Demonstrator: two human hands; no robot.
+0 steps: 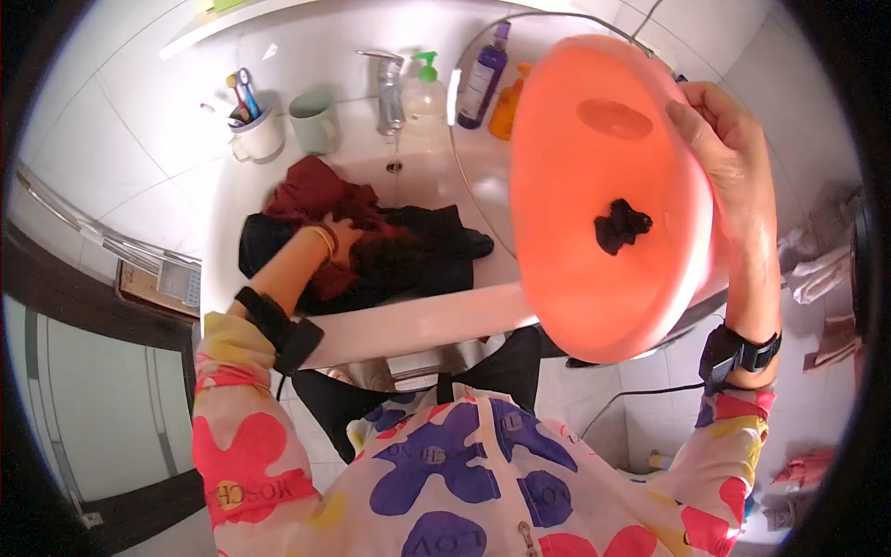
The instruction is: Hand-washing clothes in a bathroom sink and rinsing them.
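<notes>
My right hand (729,153) grips the rim of a large orange plastic basin (594,167), tilted up on its side above the right end of the white sink (418,320). A small black scrap of cloth (622,226) clings to the basin's inner bottom. My left hand (342,237) presses down into a heap of wet clothes in the sink: a dark red garment (320,190) and black garments (436,246). The fingers of my left hand are buried in the fabric.
Behind the sink stand a chrome tap (390,88), a clear pump bottle (425,93), a purple bottle (483,79), an orange bottle (506,110), a green mug (314,119) and a white cup with toothbrushes (255,130). White tiled walls surround it.
</notes>
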